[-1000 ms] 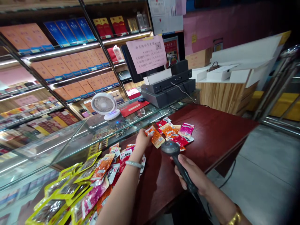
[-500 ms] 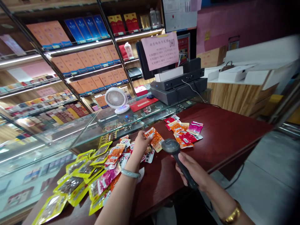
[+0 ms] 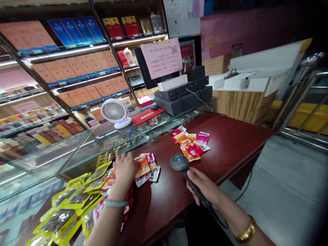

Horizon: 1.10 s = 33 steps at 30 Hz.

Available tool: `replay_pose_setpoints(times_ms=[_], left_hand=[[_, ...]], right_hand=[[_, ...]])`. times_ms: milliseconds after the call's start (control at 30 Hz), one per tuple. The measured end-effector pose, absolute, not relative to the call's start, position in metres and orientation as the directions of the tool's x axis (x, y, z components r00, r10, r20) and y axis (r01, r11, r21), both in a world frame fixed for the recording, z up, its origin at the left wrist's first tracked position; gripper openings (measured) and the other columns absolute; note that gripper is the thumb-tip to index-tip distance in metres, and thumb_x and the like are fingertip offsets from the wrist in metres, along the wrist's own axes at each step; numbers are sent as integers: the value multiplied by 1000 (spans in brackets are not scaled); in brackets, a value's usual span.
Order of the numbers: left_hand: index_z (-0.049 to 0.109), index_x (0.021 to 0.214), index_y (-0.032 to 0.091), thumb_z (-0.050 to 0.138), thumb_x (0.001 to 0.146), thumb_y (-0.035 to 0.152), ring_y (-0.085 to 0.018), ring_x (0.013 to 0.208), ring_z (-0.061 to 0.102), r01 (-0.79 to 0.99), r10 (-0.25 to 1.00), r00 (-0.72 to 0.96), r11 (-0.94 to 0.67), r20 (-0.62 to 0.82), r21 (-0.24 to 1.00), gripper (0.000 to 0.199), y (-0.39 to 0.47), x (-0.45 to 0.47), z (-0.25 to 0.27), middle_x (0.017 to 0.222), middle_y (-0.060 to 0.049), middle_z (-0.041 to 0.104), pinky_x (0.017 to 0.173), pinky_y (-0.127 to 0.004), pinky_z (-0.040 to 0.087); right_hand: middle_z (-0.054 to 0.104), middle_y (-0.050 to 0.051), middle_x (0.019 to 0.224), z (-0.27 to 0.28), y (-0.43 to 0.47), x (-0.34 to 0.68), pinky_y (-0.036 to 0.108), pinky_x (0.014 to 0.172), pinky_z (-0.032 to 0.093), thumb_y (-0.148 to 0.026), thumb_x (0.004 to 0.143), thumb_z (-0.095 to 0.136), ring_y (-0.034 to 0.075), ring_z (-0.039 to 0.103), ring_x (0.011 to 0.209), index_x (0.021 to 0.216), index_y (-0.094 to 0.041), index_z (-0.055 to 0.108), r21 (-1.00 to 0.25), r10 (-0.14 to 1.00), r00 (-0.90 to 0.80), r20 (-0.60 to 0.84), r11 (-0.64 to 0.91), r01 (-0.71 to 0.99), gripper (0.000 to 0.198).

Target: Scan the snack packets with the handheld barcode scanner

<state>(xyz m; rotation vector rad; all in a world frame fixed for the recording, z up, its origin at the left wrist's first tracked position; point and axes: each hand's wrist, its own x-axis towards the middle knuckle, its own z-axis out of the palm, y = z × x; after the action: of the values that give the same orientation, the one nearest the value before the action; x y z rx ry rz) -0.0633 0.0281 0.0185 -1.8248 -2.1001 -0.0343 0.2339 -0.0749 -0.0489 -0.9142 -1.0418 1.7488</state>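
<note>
My right hand (image 3: 205, 186) is wrapped round the grip of a dark handheld barcode scanner (image 3: 179, 162), its round head tilted over the table. My left hand (image 3: 125, 168), wearing a pale bangle, is on the pile of snack packets, its fingers bent downward and the fingertips hidden. Just right of it lie orange and red snack packets (image 3: 142, 165). Yellow-edged clear snack packets (image 3: 58, 218) are heaped on the left. Under and beside my left forearm are pink and red packets, partly covered. Farther right sits a separate group of orange, red and pink packets (image 3: 189, 141).
The dark red table (image 3: 238, 133) adjoins a glass display counter (image 3: 84, 150). On the counter stand a white fan (image 3: 115, 111), a red folder (image 3: 147, 116) and a dark cash register unit (image 3: 183, 97) with a monitor. The scanner's cable hangs by my right wrist.
My left hand has moved left, away from the orange packet it was holding, back onto the pile. My right hand keeps the scanner in about the same place. The view has turned slightly right.
</note>
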Motion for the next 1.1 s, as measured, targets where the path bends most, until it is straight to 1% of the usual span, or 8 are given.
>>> replay_pose_setpoints(times_ms=[100,267,367,533,633,833,1000,1100], left_hand=[[62,121,22,57,83,43,-33,121,50,987,938,-31,84,345,-140,44,31,-33,15,128,-12,60,99,-44,39],[71,110,26,56,85,51,-26,113,58,989,979,89,-109,181,103,38,58,36,-3,117,-7,69,98,-35,40],[73,103,28,51,85,59,-26,107,61,969,994,75,-92,83,231,42,78,77,-15,110,-7,71,89,-35,44],[69,108,14,36,83,75,-37,113,54,978,984,-80,47,159,202,74,104,128,-29,115,-21,65,91,-47,40],[65,114,9,38,81,76,-38,116,50,985,983,-70,41,171,168,80,113,142,-34,120,-24,61,94,-48,37],[65,104,14,56,79,64,-36,114,52,979,993,-69,50,92,197,57,116,136,-38,117,-20,64,89,-44,40],[60,95,21,62,84,42,-24,97,64,950,995,-36,4,97,313,24,108,110,-43,96,-8,71,82,-34,39],[57,99,21,61,85,43,-23,93,65,935,988,-44,-11,147,355,26,100,102,-41,95,-6,71,79,-32,39]], right_hand=[[50,-10,57,-45,-72,244,14,31,35,-67,85,53,4,41,31,105,-22,50,-913,939,-313,-139,-244,-326,50],[49,-10,55,-37,-62,258,13,32,32,-66,88,49,5,44,31,102,-21,52,-928,972,-196,-132,-191,-321,47],[50,-10,54,-36,-54,265,14,31,31,-66,87,49,5,46,31,94,-21,51,-936,987,-95,-131,-155,-317,46],[51,-10,52,-39,-43,272,15,30,31,-68,85,50,6,46,29,94,-21,51,-923,991,-38,-131,-136,-360,48],[51,-10,51,-43,-40,273,16,29,31,-68,85,50,7,45,28,94,-21,50,-915,990,-36,-137,-140,-379,48],[50,-10,52,-48,-39,276,16,30,31,-70,84,51,6,45,28,87,-22,48,-894,988,-61,-141,-154,-422,48],[50,-10,52,-46,-42,276,16,29,33,-71,83,51,6,44,28,91,-22,50,-893,986,-72,-147,-164,-418,50],[51,-10,52,-44,-43,273,16,29,30,-70,84,50,6,45,28,92,-21,51,-910,990,-55,-133,-144,-390,50]])
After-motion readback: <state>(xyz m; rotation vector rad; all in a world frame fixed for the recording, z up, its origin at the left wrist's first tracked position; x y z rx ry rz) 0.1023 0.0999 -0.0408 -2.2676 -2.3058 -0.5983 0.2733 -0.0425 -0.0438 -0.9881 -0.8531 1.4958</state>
